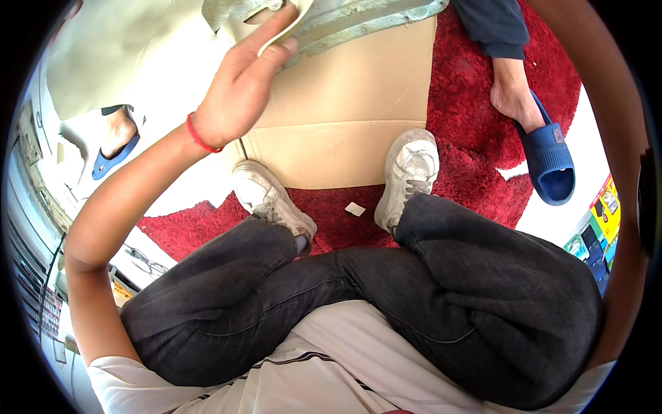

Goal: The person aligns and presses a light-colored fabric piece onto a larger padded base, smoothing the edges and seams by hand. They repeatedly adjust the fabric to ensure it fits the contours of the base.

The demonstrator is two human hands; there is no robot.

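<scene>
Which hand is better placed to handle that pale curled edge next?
Likely the left hand: its fingers are at the pale curled edge, while the right hand is out of view.

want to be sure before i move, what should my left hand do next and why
Perhaps pinch the pale strip with the left hand: its thumb and forefinger lie on either side of the strip's curve, near the grey panel, and the right hand is out of view.

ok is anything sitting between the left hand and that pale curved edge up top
Nothing visible: the left hand is right at the pale curved edge, which shows between its index finger and thumb. The right hand is out of frame.
</scene>
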